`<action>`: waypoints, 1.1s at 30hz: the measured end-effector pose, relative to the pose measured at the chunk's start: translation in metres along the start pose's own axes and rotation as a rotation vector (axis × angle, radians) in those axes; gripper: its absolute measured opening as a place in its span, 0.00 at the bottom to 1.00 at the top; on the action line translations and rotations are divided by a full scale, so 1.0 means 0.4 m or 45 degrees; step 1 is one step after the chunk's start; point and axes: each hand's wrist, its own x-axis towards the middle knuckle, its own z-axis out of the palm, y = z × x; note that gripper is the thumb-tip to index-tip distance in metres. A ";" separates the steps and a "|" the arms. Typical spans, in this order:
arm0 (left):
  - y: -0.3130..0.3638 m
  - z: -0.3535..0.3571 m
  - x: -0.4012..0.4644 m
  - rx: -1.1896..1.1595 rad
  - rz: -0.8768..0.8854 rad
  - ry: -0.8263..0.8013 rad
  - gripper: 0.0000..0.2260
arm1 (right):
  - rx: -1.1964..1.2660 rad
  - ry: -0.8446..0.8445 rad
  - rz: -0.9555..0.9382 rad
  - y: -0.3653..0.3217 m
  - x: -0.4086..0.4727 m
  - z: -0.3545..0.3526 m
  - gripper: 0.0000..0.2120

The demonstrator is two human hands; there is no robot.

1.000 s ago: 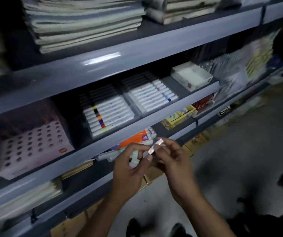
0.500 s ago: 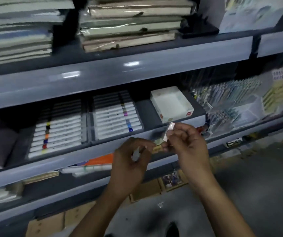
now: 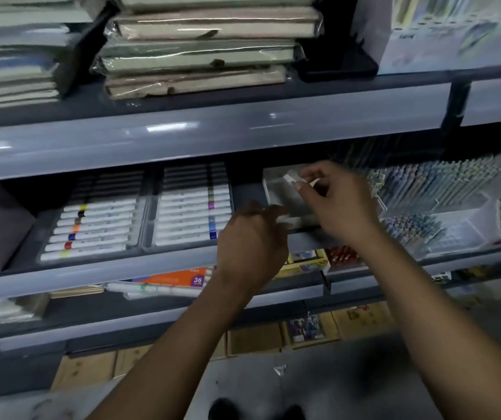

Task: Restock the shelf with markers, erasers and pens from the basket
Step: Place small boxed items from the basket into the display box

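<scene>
Head view: right hand (image 3: 338, 201) fingertips pinch blurred eraser (image 3: 291, 179), probably above box (image 3: 285, 201).

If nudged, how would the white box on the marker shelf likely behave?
The white box looks like thin open card, so probably light and easily slid. Its flat base makes tipping unlikely. The right hand pinching a small eraser over it suggests gentle contact suffices.

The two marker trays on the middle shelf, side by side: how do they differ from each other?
The left marker tray shows colour bands near the left part of its markers: yellow, black, orange, blue, red. The right marker tray has its bands near the right ends: purple, magenta, blues. The left tray is fully in view; the right tray's near right corner is hidden behind the left hand. Both hold white-barrelled markers lying flat in rows.
</scene>
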 end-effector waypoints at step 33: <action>-0.024 -0.013 -0.011 -0.051 -0.090 -0.114 0.08 | -0.681 -0.301 0.185 -0.012 0.124 0.117 0.16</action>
